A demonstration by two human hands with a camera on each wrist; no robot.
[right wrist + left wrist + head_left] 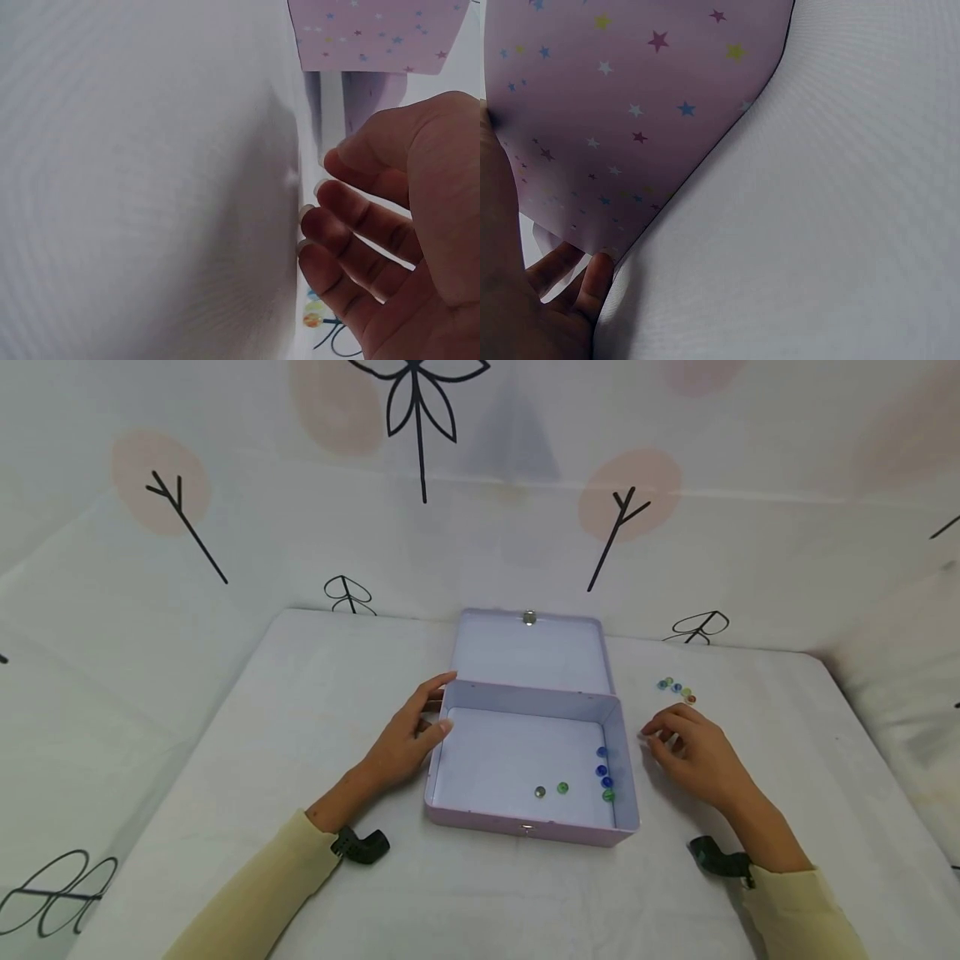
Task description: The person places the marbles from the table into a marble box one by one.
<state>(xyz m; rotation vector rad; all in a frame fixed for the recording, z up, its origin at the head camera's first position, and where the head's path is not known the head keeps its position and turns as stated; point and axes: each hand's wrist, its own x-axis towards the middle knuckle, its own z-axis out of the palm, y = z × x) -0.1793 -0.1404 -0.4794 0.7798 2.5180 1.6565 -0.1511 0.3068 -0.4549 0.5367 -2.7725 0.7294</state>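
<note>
Here, left hand (405, 742) gripping box (487, 818), right hand (693, 758) loosely curled, near box.

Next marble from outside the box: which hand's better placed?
Right, I'd say. The right hand is close to the marbles outside the box and visibly holds nothing; the left hand is across the box from them, gripping its left side.

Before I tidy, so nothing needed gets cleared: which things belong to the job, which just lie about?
Likely the job's:
lilac starred rectangular box
small round translucent marbles inside it
similar marbles beside it

Merely around:
black wrist-worn devices
white backdrop with black plant drawings
</note>
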